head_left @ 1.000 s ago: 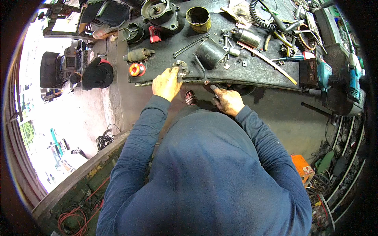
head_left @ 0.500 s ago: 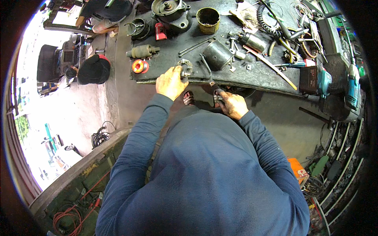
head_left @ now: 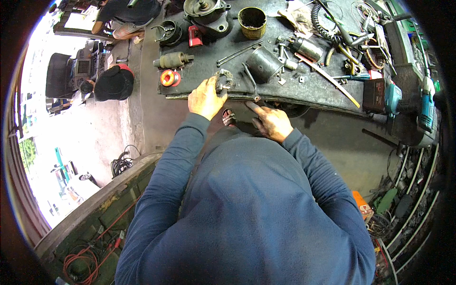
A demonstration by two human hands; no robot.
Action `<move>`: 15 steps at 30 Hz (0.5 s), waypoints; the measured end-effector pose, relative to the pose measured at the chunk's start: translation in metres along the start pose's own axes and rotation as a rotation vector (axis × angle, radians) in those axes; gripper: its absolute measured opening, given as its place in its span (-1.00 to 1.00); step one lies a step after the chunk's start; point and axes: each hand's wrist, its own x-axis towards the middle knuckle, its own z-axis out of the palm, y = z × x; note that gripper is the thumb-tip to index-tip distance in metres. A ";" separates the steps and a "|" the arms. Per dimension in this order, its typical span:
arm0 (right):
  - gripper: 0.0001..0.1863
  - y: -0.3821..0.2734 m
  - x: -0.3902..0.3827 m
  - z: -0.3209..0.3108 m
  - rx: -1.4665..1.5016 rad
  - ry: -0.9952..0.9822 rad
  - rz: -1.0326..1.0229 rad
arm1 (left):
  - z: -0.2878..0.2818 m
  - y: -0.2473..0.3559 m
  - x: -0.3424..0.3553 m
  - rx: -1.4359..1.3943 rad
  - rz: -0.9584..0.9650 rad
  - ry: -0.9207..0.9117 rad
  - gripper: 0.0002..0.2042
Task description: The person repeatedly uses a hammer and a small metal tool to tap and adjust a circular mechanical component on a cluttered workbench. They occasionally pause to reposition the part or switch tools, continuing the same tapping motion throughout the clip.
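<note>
At the near edge of the bench, my left hand (head_left: 207,99) grips a ring-shaped metal part (head_left: 228,76) that looks like a starter motor brush holder. My right hand (head_left: 275,124) is closed on a dark, flat tool (head_left: 252,106), whose tip points up and left just off the bench edge; its exact kind cannot be made out. Between the hands, a bent metal tool (head_left: 250,80) leans by a dark metal cylinder (head_left: 263,65), its end over the edge. My left thumb lies along the ring's near side.
Left on the bench are a solder spool (head_left: 170,78), a cylindrical motor part (head_left: 174,60) and a red box (head_left: 194,36). Behind stand a motor housing (head_left: 205,10) and a rusty can (head_left: 252,23). Long bolts (head_left: 239,52), a strip (head_left: 328,79) and a cordless tool (head_left: 390,98) lie to the right.
My right hand has moved left and turned, bringing the dark flat tool nearer the ring part. My left hand keeps its place on the ring.
</note>
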 end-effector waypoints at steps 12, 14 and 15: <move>-0.22 -0.020 0.058 0.005 -0.156 -0.013 -0.030 | -0.001 0.007 0.000 -0.003 -0.093 -0.011 -0.50; -0.25 -0.026 0.060 0.002 -0.222 -0.071 0.015 | -0.005 0.011 0.003 -0.007 -0.130 -0.033 -0.52; -0.25 -0.025 0.060 0.002 -0.210 -0.068 0.012 | -0.008 0.014 0.003 0.000 -0.145 -0.040 -0.53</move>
